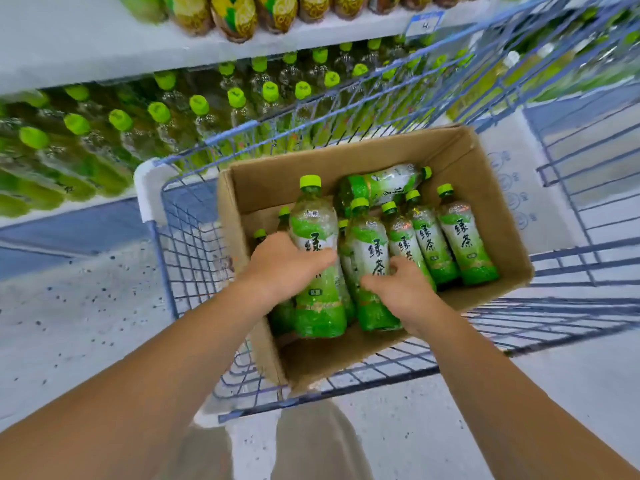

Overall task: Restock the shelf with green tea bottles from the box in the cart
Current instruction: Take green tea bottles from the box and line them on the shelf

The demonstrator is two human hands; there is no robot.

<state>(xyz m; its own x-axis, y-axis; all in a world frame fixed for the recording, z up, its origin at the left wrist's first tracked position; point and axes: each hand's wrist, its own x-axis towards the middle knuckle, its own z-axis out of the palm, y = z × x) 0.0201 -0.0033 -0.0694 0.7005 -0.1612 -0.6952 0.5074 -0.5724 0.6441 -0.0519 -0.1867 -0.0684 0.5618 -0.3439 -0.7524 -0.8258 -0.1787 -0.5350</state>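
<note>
**Restocking, lift step.**

The shelf (104, 50) spans 9 to 12 o'clock. Its shelved bottles (119, 120) stand in close rows, and we cannot make out a free slot from here, so we judge one must be picked before reaching.

The cart (187, 265) lies at centre, and its wire walls rise at 12 and 2 o'clock, between box and shelf. We would carry each load up over that rim and only then swing toward 10 o'clock.

The box (467, 174) is open-topped and sits in the cart. Its floor at 11 o'clock is bare, which leaves room to draw bottles out. The spare bottles (460, 237) lean at 3 o'clock, and one lies flat at 1 o'clock.

The left bottle (313, 223) is raised above the rest, with the left hand (277, 265) clamped round its middle. The right bottle (367, 237) is just beside it, and the right hand (405, 289) has its fingers curled round the lower body.

We judge the step to be lifting one bottle per hand. Hold each at the label, not the cap, keep the two from knocking together, and clear the box wall first.
</note>
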